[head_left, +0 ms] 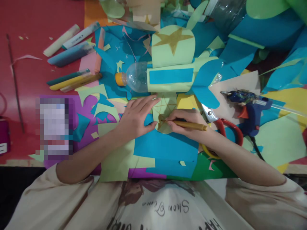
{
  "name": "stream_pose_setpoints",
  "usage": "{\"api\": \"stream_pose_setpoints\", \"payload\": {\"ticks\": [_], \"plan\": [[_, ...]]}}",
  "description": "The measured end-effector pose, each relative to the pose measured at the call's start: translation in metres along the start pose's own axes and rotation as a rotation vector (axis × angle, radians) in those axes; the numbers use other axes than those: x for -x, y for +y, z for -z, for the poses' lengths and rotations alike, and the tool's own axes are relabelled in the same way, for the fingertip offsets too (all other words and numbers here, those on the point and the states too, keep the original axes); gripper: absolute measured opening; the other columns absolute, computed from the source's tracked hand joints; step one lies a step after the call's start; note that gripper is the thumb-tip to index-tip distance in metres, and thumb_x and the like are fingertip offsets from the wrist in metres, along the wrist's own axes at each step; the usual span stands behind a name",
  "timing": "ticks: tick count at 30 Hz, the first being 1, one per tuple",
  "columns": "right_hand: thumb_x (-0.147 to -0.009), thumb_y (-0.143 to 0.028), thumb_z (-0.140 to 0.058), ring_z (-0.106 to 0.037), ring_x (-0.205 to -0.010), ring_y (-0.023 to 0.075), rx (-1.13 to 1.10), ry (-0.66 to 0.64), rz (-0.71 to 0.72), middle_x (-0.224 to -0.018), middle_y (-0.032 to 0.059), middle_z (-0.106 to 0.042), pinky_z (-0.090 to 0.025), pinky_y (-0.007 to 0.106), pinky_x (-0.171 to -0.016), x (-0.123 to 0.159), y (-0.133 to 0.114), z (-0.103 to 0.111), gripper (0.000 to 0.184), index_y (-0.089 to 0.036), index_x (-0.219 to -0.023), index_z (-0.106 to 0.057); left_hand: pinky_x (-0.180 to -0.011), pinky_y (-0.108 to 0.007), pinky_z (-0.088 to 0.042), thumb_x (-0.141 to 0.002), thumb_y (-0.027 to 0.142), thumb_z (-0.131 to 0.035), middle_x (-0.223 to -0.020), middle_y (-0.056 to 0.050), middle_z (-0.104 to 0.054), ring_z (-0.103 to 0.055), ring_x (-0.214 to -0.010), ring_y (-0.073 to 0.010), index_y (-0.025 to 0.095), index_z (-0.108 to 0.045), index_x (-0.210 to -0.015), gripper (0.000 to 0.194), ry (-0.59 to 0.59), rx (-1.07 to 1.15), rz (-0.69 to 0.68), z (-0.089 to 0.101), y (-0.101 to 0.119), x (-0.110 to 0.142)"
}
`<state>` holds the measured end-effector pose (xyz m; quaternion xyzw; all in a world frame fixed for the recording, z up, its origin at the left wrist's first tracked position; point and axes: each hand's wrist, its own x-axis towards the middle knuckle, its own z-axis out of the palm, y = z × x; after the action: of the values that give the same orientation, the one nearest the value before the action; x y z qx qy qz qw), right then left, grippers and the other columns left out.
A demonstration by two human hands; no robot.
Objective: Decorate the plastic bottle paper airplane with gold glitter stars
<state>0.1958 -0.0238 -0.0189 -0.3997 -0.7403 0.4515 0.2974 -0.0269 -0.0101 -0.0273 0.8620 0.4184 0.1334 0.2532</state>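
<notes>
My right hand (188,123) grips a mustard-coloured marker pen (192,124), its tip on a pale green paper piece (165,108). Star lines are drawn on that paper, and part of its lower left is coloured in. My left hand (139,115) lies with fingers spread, steadying the paper's left edge. Just beyond both hands is a clear plastic bottle (136,76) on its side, orange cap to the left. It is wrapped in pale green and blue paper, with blue fin shapes at the right. A pale green flap with a coloured star (173,39) stands behind it.
Red-handled scissors (222,126) and a blue glue gun (251,111) lie on the right. Several markers (72,54) are at the upper left, above a blurred-out rectangular object (56,127). Paper sheets and scraps (165,143) cover much of the red table (35,73).
</notes>
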Motion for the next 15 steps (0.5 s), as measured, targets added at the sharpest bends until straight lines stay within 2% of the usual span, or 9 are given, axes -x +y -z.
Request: {"api": "stream_pose_setpoints", "payload": {"ticks": [4, 9, 12, 15], "plan": [[-0.09, -0.023, -0.057, -0.049, -0.055, 0.0088, -0.005, -0.061, -0.012, -0.06, -0.0027, -0.053, -0.037, 0.021, -0.052, 0.0012, -0.0017, 0.0006, 0.025, -0.019, -0.066, -0.053, -0.107, -0.047, -0.037, -0.093, 0.035, -0.048, -0.149, -0.014, -0.05, -0.048, -0.135, -0.0331, 0.017, -0.044, -0.144, 0.055, 0.005, -0.002, -0.005, 0.0001, 0.0004, 0.0], [-0.091, -0.024, -0.058, -0.05, -0.057, 0.01, -0.002, -0.108, 0.007, -0.061, -0.0018, -0.054, -0.039, 0.022, -0.055, 0.0003, -0.0024, 0.0027, 0.025, -0.019, -0.066, -0.052, -0.106, -0.046, -0.038, -0.092, 0.036, -0.049, -0.149, -0.014, -0.051, -0.048, -0.135, -0.0325, 0.017, -0.045, -0.143, 0.055, 0.003, -0.007, -0.005, 0.0003, -0.0002, -0.0002], [-0.09, -0.025, -0.058, -0.049, -0.056, 0.0096, -0.009, -0.091, -0.002, -0.061, -0.0021, -0.053, -0.039, 0.022, -0.055, 0.0006, -0.0018, 0.0019, 0.026, -0.019, -0.066, -0.052, -0.106, -0.046, -0.037, -0.091, 0.035, -0.05, -0.149, -0.013, -0.051, -0.048, -0.135, -0.0328, 0.018, -0.045, -0.144, 0.055, -0.002, -0.003, 0.005, 0.0007, 0.0001, -0.0005], [-0.091, -0.025, -0.058, -0.05, -0.055, 0.0089, -0.017, -0.021, -0.003, -0.06, -0.0022, -0.054, -0.037, 0.022, -0.053, 0.0008, -0.0006, 0.0003, 0.025, -0.019, -0.067, -0.053, -0.107, -0.047, -0.037, -0.09, 0.034, -0.051, -0.149, -0.013, -0.051, -0.048, -0.135, -0.0332, 0.02, -0.044, -0.144, 0.056, -0.017, -0.001, 0.024, 0.0012, 0.0011, -0.0008]]}}
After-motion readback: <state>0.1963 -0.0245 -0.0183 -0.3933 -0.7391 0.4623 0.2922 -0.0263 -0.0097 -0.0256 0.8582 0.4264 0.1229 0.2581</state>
